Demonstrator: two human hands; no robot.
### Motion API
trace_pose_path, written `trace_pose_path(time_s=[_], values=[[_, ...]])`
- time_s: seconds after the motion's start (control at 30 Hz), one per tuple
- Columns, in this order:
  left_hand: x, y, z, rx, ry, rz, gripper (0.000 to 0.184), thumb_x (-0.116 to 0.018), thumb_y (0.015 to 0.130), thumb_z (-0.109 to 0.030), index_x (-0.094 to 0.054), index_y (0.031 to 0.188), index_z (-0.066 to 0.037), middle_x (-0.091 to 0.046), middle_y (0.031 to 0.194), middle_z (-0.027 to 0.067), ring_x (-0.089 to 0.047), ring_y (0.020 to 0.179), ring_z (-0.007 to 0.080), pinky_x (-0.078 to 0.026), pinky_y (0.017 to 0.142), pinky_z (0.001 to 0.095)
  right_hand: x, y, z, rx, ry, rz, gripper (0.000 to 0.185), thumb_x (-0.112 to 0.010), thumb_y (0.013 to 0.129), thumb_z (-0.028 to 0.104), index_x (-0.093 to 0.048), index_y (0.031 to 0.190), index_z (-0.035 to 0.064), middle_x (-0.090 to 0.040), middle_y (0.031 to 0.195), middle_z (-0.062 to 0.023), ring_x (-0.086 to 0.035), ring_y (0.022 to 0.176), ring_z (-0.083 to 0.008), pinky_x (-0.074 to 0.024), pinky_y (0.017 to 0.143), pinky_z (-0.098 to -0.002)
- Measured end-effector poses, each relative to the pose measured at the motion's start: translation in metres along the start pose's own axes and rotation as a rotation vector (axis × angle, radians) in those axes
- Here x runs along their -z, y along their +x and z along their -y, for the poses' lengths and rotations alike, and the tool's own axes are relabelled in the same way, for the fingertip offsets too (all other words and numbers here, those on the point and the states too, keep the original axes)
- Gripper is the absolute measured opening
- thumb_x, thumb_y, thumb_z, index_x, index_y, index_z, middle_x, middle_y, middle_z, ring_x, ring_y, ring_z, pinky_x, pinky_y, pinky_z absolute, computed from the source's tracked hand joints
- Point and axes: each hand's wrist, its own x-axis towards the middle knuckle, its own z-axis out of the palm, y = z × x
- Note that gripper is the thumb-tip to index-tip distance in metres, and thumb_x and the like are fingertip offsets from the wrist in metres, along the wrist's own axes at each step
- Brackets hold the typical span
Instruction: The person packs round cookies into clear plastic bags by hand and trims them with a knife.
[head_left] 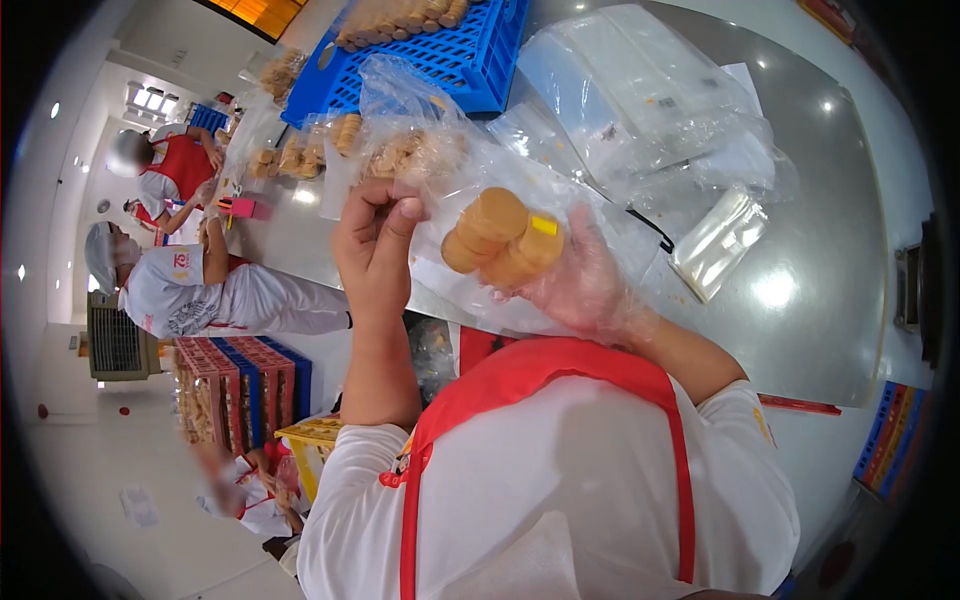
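My left hand [380, 235] is bare and closed, thumb against the curled fingers, on what looks like the edge of a clear plastic bag. In a clear plastic glove, my right hand [580, 270] cradles a cluster of round light-brown biscuits [490, 235] from below and the right. A small yellow label [544, 225] shows on one side of them. Clear film surrounds the biscuits, but I cannot tell glove from bag everywhere. Behind my hands, a plastic bag with more biscuits [415, 152] lies on the metal table [800, 330].
A blue crate [430, 62] of biscuits stands at the back. Clear bag stacks [640, 100] and a folded bundle of film [720, 243] lie to the right. Filled biscuit packs [300, 157] line the left. Co-workers [185, 285] stand at the left, near stacked crates [240, 385].
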Motion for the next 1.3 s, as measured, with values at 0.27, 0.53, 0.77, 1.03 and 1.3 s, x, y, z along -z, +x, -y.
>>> trace_pose_path(time_s=[0.27,0.53,0.77,1.03,1.3], values=[[-0.013,-0.008,-0.014,0.137,0.019,-0.188,0.014,-0.069,0.095,-0.01,-0.06,0.1,0.0,-0.062,0.081,0.0046,-0.057,0.066,0.0109,-0.05,0.061,0.0266,-0.022,-0.01,0.017,0.014,-0.447,-0.109,0.078,-0.047,0.098,0.066,-0.038,0.146,0.0056,-0.062,0.119,-0.01,-0.063,0.088,-0.0157,-0.0514,0.067,-0.0306],[0.005,-0.003,-0.012,0.537,-0.648,-0.132,0.022,-0.062,0.094,-0.005,-0.053,0.114,-0.004,-0.057,0.073,0.006,-0.054,0.054,0.0152,-0.052,0.047,0.0326,-0.045,-0.007,0.03,-0.011,-0.248,-0.186,0.06,-0.036,0.108,0.051,-0.033,0.15,0.0092,-0.063,0.116,-0.0117,-0.062,0.071,-0.0122,-0.0473,0.049,-0.0244],[0.011,-0.009,-0.019,0.713,-0.998,-0.215,0.027,-0.055,0.096,-0.004,-0.049,0.123,-0.003,-0.062,0.079,0.0096,-0.061,0.058,0.0177,-0.06,0.051,0.0348,-0.026,0.005,0.023,-0.122,-0.088,-0.127,0.055,-0.035,0.108,0.046,-0.03,0.152,0.0126,-0.067,0.109,-0.0166,-0.064,0.056,-0.0178,-0.05,0.041,-0.0262],[0.016,-0.015,-0.016,0.69,-1.163,-0.187,0.022,-0.05,0.099,-0.003,-0.05,0.121,0.001,-0.066,0.084,0.0107,-0.069,0.067,0.0197,-0.065,0.06,0.0357,-0.027,0.0,0.025,-0.191,-0.057,-0.115,0.052,-0.038,0.108,0.041,-0.029,0.152,0.0128,-0.068,0.107,-0.0179,-0.068,0.056,-0.0211,-0.0526,0.04,-0.027],[0.029,-0.015,0.003,0.704,-1.319,-0.197,0.024,-0.047,0.099,-0.001,-0.05,0.123,0.002,-0.065,0.096,0.0127,-0.066,0.071,0.017,-0.065,0.063,0.0334,-0.028,-0.008,0.03,-0.191,-0.02,-0.021,0.055,-0.045,0.107,0.034,-0.023,0.152,0.012,-0.066,0.111,-0.0192,-0.07,0.061,-0.0242,-0.0537,0.042,-0.0287]])
